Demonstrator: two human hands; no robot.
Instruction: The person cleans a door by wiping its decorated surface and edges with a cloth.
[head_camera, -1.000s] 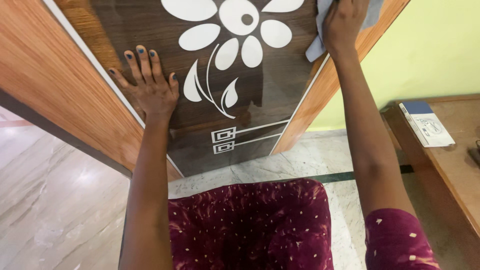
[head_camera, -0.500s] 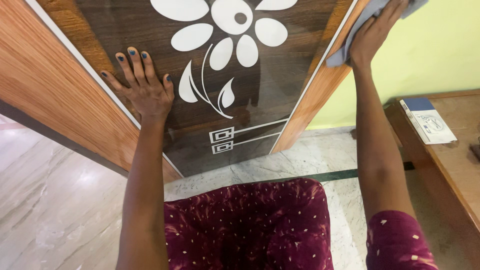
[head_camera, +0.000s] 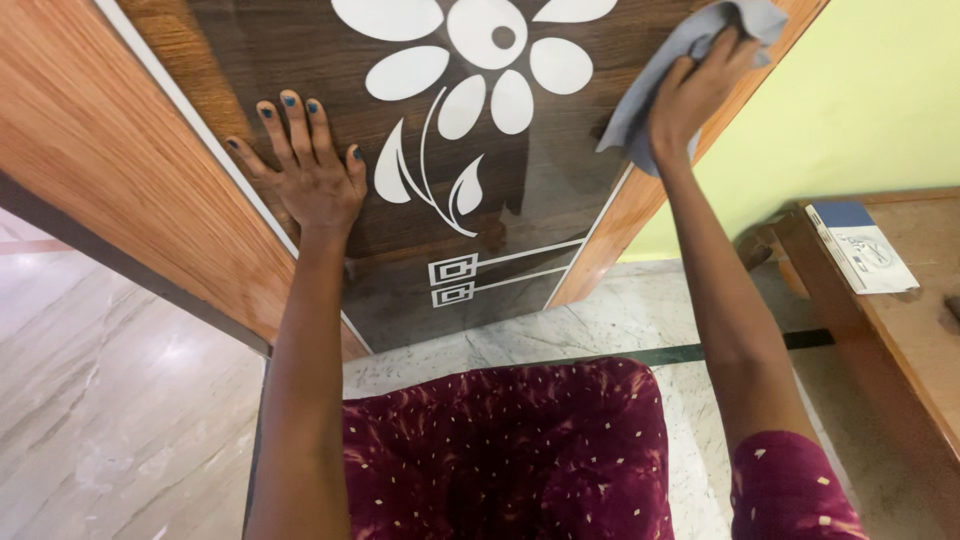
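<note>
The right hand (head_camera: 690, 95) has its fingers closed over a grey-blue cloth (head_camera: 650, 95), pressing it flat against the door (head_camera: 540, 180); the cloth bunches above the knuckles and hangs in a loose fold below the wrist, lying across the door's right side where the dark brown panel meets the lighter wooden border strip. The left hand (head_camera: 315, 170) holds nothing: it is spread open, palm flat on the same dark panel, fingers fanned upward with blue-painted nails, close to the thin white line that edges the panel on its left. Between the two hands the door carries a large white flower design (head_camera: 480, 60) with a curved stem and two leaves, the left hand just beside the lower leaf and the cloth to the right of the petals. Below the flower, lower on the door, sit two small white square marks (head_camera: 452, 282) with lines running right. Beneath the door is a pale marble floor (head_camera: 130, 400), and to the door's right a light green wall (head_camera: 860, 100) and a wooden table (head_camera: 900, 320) with a white and blue booklet (head_camera: 860, 250) lying on it, well apart from both hands.
</note>
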